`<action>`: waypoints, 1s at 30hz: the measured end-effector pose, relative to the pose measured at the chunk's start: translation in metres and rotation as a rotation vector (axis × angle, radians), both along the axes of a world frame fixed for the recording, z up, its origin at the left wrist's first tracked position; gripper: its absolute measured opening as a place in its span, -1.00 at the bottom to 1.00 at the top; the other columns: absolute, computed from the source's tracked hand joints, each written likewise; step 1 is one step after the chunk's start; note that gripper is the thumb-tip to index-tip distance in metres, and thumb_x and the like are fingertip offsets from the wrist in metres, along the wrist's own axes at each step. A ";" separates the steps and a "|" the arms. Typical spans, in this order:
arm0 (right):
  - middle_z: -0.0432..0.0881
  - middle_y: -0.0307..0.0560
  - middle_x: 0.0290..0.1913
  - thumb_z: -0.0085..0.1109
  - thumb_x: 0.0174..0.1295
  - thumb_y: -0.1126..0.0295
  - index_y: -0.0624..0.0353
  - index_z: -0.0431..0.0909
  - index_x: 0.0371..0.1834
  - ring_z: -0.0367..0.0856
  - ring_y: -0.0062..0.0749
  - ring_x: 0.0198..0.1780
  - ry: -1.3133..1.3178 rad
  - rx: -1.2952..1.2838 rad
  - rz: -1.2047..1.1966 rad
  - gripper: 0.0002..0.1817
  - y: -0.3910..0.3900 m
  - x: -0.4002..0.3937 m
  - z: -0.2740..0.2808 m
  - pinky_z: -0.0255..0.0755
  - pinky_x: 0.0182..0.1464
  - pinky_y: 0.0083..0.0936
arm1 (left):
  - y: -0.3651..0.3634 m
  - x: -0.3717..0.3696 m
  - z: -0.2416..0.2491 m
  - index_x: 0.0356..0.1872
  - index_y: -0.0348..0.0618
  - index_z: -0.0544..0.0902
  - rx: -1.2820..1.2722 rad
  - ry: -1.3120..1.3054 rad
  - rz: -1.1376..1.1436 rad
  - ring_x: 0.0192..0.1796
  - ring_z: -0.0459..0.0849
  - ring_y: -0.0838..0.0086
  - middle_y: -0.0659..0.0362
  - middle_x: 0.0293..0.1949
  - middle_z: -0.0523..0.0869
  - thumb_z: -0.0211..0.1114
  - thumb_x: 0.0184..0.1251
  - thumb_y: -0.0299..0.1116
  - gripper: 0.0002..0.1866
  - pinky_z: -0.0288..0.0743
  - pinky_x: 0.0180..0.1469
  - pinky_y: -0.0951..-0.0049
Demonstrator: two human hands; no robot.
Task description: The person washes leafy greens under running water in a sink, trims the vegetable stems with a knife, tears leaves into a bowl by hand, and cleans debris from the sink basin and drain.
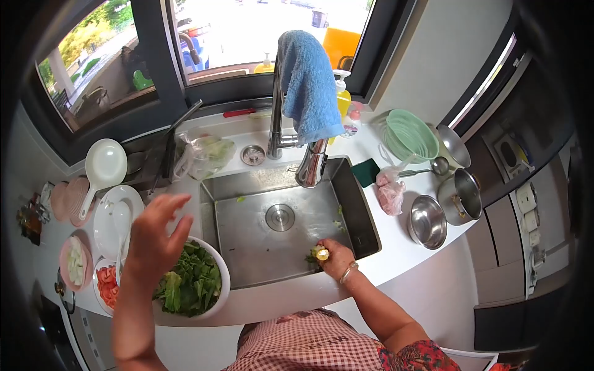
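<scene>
My left hand (158,232) is raised with its fingers apart and nothing in them, over the left edge of a white bowl (225,281) of chopped leafy greens (193,278). At the front right of the steel sink (247,241), my right hand (338,260) is closed on a vegetable stump (321,253) that shows a pale, yellowish round end. Some green leaf shows beside those fingers, partly hidden by the hand. Small green scraps lie on the sink floor around the drain (279,217).
A tall faucet (312,164) draped with a blue towel (309,86) stands behind the sink. Left are a white pan (106,164), plates, cut tomato (107,285) and a pink bowl (85,281). Right are bagged meat (390,193), a steel bowl (427,222), a pot (459,196) and a green basket (411,136).
</scene>
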State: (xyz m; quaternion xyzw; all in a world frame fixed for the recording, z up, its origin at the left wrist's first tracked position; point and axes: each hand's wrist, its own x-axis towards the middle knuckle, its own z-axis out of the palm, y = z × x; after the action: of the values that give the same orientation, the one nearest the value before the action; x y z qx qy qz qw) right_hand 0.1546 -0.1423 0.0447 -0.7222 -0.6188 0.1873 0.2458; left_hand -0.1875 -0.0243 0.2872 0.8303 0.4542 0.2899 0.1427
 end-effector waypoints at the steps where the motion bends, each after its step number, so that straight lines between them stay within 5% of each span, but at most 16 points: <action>1: 0.68 0.00 -0.19 0.37 0.00 0.38 0.04 0.57 -0.10 0.67 0.00 -0.16 0.005 0.008 0.005 -0.65 -0.001 0.000 0.001 0.56 -0.13 -0.27 | 0.022 0.008 -0.002 0.00 -0.21 0.61 0.047 0.088 -0.058 -0.20 0.67 0.15 -0.04 -0.16 0.67 0.28 0.20 -0.43 -0.68 0.54 -0.10 0.29; 8: 0.66 0.01 -0.03 0.32 0.06 0.35 0.00 0.56 0.00 0.64 -0.02 -0.02 0.061 -0.071 0.005 -0.62 -0.001 0.006 -0.003 0.50 0.04 -0.27 | 0.175 0.108 -0.058 0.09 -0.16 0.59 0.097 0.426 -0.030 0.11 0.60 0.06 -0.04 0.06 0.64 0.25 0.23 -0.33 -0.61 0.47 0.19 0.20; 12: 0.65 -0.03 -0.07 0.31 0.06 0.38 0.03 0.56 -0.04 0.62 -0.02 -0.02 0.107 -0.076 0.042 -0.65 0.000 0.007 0.010 0.51 0.02 -0.24 | 0.234 0.159 -0.094 0.07 -0.10 0.59 0.057 0.523 0.093 0.10 0.61 0.07 -0.04 0.02 0.65 0.24 0.28 -0.27 -0.65 0.49 0.16 0.17; 13: 0.67 -0.03 -0.15 0.33 0.00 0.43 0.05 0.55 -0.09 0.66 -0.02 -0.13 0.088 0.017 0.054 -0.65 0.000 0.008 0.007 0.55 -0.13 -0.24 | 0.243 0.169 -0.101 0.07 -0.10 0.59 0.047 0.547 0.111 0.09 0.61 0.07 -0.04 0.01 0.65 0.23 0.28 -0.27 -0.65 0.49 0.15 0.18; 23: 0.64 -0.01 -0.10 0.20 0.08 0.46 0.06 0.53 -0.09 0.62 0.01 -0.09 0.223 -0.114 0.107 -0.72 0.007 0.019 0.006 0.51 -0.04 -0.20 | 0.271 0.182 -0.144 0.03 -0.16 0.60 0.042 0.651 0.180 0.00 0.63 0.13 -0.02 -0.09 0.67 0.21 0.31 -0.24 -0.67 0.51 0.07 0.23; 30: 0.64 -0.08 -0.21 0.27 0.03 0.47 0.05 0.49 -0.13 0.64 -0.02 -0.23 0.249 0.021 0.157 -0.70 0.013 0.019 0.002 0.51 -0.20 -0.20 | 0.253 0.157 -0.149 0.00 -0.20 0.61 0.042 0.667 0.168 -0.07 0.65 0.17 0.00 -0.17 0.68 0.20 0.34 -0.22 -0.67 0.51 0.02 0.26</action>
State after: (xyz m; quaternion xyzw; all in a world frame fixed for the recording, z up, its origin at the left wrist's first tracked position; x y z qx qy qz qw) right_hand 0.1738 -0.1296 0.0464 -0.6403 -0.6400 0.2874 0.3127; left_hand -0.0301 0.2285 0.1381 0.8418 0.5364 0.0224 -0.0553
